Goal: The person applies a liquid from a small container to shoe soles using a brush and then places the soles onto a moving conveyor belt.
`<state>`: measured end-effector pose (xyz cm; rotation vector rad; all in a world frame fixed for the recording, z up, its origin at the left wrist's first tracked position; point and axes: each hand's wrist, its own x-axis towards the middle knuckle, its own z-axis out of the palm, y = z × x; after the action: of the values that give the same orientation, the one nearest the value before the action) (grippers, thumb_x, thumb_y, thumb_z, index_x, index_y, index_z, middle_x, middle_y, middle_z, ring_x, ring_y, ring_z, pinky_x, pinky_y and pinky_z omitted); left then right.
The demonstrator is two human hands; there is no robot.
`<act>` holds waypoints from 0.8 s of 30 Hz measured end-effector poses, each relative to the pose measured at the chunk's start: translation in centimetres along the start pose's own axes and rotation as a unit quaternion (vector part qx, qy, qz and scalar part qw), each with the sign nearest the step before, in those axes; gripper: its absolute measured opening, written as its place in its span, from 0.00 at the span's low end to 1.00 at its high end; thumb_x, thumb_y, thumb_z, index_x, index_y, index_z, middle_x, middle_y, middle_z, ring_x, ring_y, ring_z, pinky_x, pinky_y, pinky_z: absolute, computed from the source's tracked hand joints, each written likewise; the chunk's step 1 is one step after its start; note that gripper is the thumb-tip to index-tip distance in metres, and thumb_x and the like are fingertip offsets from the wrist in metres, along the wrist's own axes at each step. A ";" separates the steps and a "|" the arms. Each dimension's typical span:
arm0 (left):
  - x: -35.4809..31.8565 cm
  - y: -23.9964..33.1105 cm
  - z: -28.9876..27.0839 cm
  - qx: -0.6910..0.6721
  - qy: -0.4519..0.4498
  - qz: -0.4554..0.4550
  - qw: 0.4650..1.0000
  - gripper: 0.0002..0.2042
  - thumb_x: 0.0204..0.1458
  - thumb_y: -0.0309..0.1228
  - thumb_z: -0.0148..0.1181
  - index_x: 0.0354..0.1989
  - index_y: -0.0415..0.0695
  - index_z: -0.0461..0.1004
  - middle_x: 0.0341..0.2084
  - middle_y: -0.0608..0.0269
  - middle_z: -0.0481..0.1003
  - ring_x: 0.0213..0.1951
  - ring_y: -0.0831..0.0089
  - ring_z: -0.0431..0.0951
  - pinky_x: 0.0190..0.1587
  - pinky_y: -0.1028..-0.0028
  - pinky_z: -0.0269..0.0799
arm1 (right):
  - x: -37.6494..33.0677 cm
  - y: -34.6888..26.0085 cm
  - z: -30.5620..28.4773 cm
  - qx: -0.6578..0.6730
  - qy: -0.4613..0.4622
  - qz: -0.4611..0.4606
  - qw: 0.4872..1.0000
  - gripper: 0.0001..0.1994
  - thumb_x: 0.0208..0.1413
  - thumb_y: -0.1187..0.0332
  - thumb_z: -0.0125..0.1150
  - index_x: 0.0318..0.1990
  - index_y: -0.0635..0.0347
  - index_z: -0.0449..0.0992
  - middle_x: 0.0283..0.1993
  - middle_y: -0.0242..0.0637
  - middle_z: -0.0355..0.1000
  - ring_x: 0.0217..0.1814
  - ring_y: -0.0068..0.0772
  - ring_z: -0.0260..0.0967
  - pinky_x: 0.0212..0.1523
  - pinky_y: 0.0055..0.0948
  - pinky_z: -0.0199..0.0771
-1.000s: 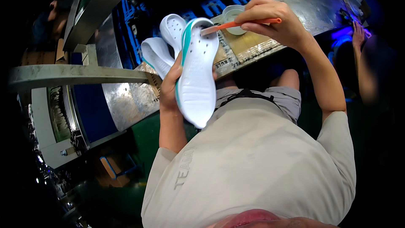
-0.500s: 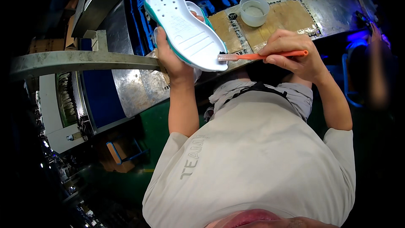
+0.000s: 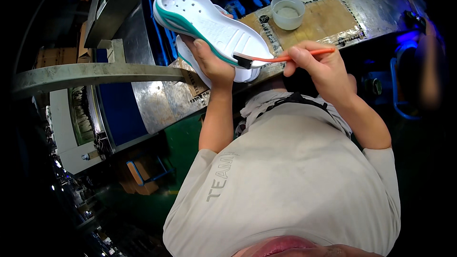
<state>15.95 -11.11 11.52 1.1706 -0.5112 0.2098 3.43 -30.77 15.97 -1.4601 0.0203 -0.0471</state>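
Sole: we are holding a white shoe sole with a teal edge band (image 3: 209, 24) up above the bench, tread side facing us, toe end tilting away toward the upper left.
Left hand: our left hand (image 3: 212, 64) is closing around the sole's heel end from below, thumb lying along the teal edge.
Right hand: our right hand (image 3: 323, 69) is pinching the orange-handled brush (image 3: 281, 59) between thumb and fingers, held roughly level.
Bristles: we are pressing the dark brush head against the heel end of the tread, just beside our left fingers.
Second sole: another white sole (image 3: 200, 66) is lying beneath the held one, partly hidden by our left hand.
Cup: a small round cup of pale liquid (image 3: 288, 12) is standing on the cardboard-covered bench (image 3: 328, 19), well apart from the brush.
Risk, smearing: we are judging that the bristles, working so close to our left fingers, could be wiping liquid onto skin or over the teal band.
Risk, dripping: an overloaded brush could be dripping onto the sole below.
Risk, slipping: with the grip at one end only, brush pressure could be twisting the sole in our left hand.
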 end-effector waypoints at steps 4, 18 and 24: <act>-1.1 -1.0 0.3 0.095 -0.034 0.038 0.994 0.31 0.71 0.47 0.32 0.79 0.50 0.41 0.62 0.43 0.68 0.60 0.51 0.76 0.64 0.51 0.72 | 1.6 0.5 0.8 0.132 0.004 -0.020 0.991 0.16 0.71 0.61 0.59 0.43 0.68 0.84 0.33 0.35 0.81 0.39 0.20 0.77 0.45 0.22 0.76; 11.7 7.7 3.8 -0.027 -0.248 -0.034 0.968 0.29 0.66 0.47 0.42 0.64 0.34 0.66 0.46 0.41 0.79 0.46 0.60 0.85 0.48 0.63 0.83 | -0.5 1.3 -7.3 0.270 0.197 -0.155 0.930 0.14 0.73 0.65 0.56 0.51 0.68 0.80 0.37 0.36 0.80 0.42 0.25 0.76 0.51 0.26 0.75; 41.9 9.6 2.7 -0.195 -0.169 -0.074 0.963 0.21 0.70 0.39 0.46 0.61 0.35 0.71 0.53 0.45 0.78 0.53 0.49 0.80 0.61 0.57 0.77 | -1.9 2.7 -8.2 0.276 0.207 -0.111 0.932 0.14 0.73 0.63 0.57 0.51 0.68 0.80 0.39 0.35 0.79 0.43 0.25 0.76 0.52 0.26 0.76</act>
<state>47.53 -14.21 40.57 0.8531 -0.7245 -0.2192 1.24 -38.49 12.35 -0.8605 0.1722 -0.5088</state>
